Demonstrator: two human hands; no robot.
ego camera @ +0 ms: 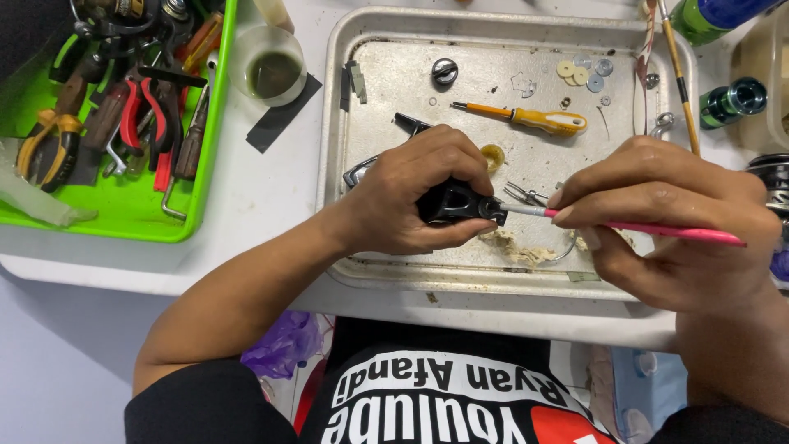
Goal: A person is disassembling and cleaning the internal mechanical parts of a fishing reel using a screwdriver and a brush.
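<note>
My left hand (415, 201) grips a small black machine part (457, 202) over the metal tray (501, 279). My right hand (666, 222) holds a thin pink-handled brush (657, 230), with its metal ferrule and tip touching the right end of the black part. Clumps of pale grease (514, 247) lie on the tray just below the part. A small yellowish round piece (493, 156) sits behind my left fingers. Both hands hover close together above the tray's front half.
On the tray lie a yellow-handled screwdriver (534, 119), a round metal knob (445, 71), small washers (583, 74) and tweezers (526, 195). A green bin (123, 214) of pliers and tools stands left, a cup of dark liquid (271, 70) beside it. Green cylinders (731, 100) stand at right.
</note>
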